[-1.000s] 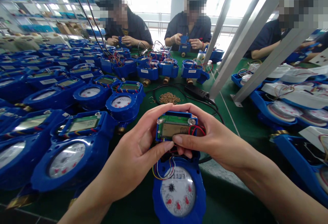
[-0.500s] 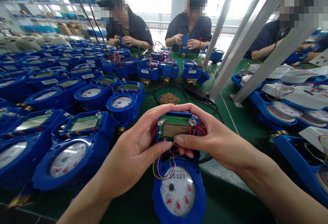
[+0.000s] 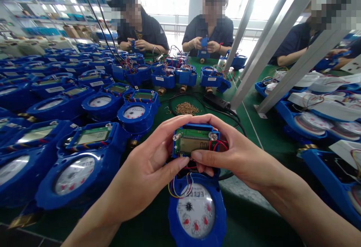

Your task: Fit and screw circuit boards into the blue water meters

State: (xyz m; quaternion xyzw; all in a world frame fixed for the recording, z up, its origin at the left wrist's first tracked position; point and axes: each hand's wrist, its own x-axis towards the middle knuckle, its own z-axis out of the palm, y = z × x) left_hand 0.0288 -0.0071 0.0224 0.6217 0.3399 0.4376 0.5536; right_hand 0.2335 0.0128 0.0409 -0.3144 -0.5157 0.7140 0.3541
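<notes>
Between my two hands is a small blue display module (image 3: pixel 194 143) with a green circuit board and a grey LCD that shows digits. My left hand (image 3: pixel 152 164) is closed around its left side, the thumb at the lower edge. My right hand (image 3: pixel 225 151) grips the right side, thumb over the LCD's lower edge and fingertips tucked below it. Red wires (image 3: pixel 221 145) loop out beside the right thumb. Below the module lies a blue water meter (image 3: pixel 197 209) with a round white dial and red pointers. Thin coloured wires (image 3: pixel 180 186) run over the dial's top.
Many blue water meters (image 3: pixel 75 175) fill the left side. A pile of brass screws (image 3: pixel 186 108) and a black power strip (image 3: pixel 217 102) lie ahead. Metal posts (image 3: pixel 254 43) rise at right, beside meters with white covers (image 3: pixel 313 105). Co-workers (image 3: pixel 208 32) sit opposite.
My hands and the display module stay almost still, with only a slight tilt of the module. The co-worker opposite has shifted their head a little.
</notes>
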